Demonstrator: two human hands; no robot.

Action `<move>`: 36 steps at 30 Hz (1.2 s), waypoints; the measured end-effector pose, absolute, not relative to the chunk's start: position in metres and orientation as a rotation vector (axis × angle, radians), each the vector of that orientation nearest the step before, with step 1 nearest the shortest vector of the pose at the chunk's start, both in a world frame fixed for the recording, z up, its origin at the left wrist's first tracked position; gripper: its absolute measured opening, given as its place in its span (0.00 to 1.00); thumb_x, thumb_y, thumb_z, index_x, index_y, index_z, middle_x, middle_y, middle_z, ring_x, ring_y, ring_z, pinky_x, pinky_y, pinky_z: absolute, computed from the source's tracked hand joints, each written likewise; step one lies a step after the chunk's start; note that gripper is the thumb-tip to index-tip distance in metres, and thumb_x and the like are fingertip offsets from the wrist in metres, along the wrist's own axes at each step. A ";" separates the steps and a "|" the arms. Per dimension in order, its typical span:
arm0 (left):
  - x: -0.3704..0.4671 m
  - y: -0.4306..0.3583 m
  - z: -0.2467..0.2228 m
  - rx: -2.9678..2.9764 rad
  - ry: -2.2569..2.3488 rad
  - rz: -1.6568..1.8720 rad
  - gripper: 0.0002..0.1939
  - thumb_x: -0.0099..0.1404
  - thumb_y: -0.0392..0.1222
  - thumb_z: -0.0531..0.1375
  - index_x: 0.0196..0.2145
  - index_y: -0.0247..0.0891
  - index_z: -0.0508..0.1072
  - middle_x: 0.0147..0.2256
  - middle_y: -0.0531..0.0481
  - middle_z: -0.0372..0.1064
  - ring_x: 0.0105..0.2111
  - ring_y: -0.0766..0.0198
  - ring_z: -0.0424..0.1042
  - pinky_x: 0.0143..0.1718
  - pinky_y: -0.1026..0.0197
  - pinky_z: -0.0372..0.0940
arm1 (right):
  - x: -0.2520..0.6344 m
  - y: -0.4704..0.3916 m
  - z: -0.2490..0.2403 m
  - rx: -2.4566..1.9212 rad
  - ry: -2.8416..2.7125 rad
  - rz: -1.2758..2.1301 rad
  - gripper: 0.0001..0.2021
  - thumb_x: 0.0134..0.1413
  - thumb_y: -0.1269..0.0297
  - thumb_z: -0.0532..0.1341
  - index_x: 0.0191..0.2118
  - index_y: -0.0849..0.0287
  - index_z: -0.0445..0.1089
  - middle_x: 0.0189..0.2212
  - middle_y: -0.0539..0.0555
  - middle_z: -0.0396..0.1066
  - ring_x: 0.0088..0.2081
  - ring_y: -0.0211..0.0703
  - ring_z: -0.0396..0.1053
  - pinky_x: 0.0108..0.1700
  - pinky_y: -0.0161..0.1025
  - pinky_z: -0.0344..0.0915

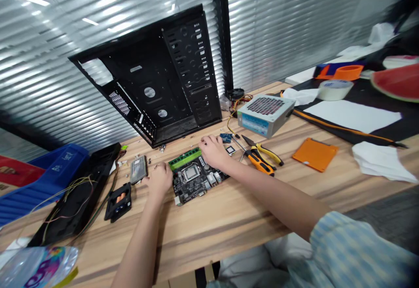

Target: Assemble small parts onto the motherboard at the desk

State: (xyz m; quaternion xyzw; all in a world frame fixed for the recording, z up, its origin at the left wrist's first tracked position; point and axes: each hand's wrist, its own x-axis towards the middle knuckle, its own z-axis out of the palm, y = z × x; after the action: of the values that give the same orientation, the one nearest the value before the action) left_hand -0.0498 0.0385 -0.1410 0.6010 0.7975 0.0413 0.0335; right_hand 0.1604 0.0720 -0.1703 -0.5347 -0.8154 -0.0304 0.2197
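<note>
A black motherboard (196, 184) lies flat on the wooden table (203, 231), with a square processor (191, 173) in its middle. Green memory slots (183, 159) run along its far edge. My left hand (159, 179) rests at the board's left side, fingers partly curled by the end of the slots; what its fingertips grip, if anything, is too small to tell. Over the right end of the slots lies my right hand (212, 149), its fingers bent down against the board; their tips are partly hidden.
Behind the board stands a black computer case (173, 83). Right are a power supply (265, 113), screwdriver (260, 162), pliers (270, 152) and orange square (314, 153). Left are a metal drive (138, 169), black bracket (118, 201), black panel (78, 192) and blue bin (62, 166).
</note>
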 end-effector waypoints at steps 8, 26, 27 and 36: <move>-0.050 0.042 -0.142 1.859 2.418 0.129 0.18 0.68 0.42 0.41 0.37 0.38 0.70 0.46 0.33 0.73 0.49 0.44 0.70 0.49 0.39 0.56 | 0.161 0.072 -0.170 -1.453 -2.287 -0.108 0.14 0.60 0.71 0.52 0.47 0.61 0.71 0.51 0.62 0.66 0.51 0.54 0.56 0.48 0.50 0.51; -0.054 0.047 -0.148 1.896 2.422 0.172 0.16 0.65 0.38 0.44 0.35 0.38 0.71 0.40 0.37 0.75 0.43 0.50 0.73 0.44 0.51 0.61 | 0.160 0.073 -0.173 -1.401 -2.316 -0.114 0.14 0.59 0.70 0.51 0.44 0.61 0.73 0.43 0.62 0.72 0.47 0.52 0.62 0.50 0.51 0.48; -0.055 0.048 -0.148 1.890 2.426 0.173 0.16 0.65 0.38 0.44 0.36 0.37 0.71 0.40 0.36 0.75 0.43 0.50 0.73 0.44 0.51 0.61 | 0.160 0.073 -0.173 -1.398 -2.316 -0.117 0.14 0.60 0.70 0.51 0.44 0.62 0.73 0.43 0.61 0.72 0.46 0.52 0.62 0.50 0.51 0.48; -0.060 0.050 -0.150 1.871 2.381 0.231 0.15 0.64 0.38 0.45 0.34 0.37 0.72 0.41 0.37 0.75 0.41 0.51 0.73 0.42 0.52 0.63 | 0.160 0.073 -0.174 -1.393 -2.317 -0.118 0.14 0.60 0.70 0.51 0.43 0.63 0.72 0.44 0.62 0.72 0.47 0.52 0.62 0.51 0.51 0.48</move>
State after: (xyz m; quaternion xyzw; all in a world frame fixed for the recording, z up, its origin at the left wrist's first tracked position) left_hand -0.0603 0.0496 -0.1501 0.6151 0.7830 0.0761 0.0522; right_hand 0.1602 0.0731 -0.1739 -0.5027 -0.8360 -0.0425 0.2160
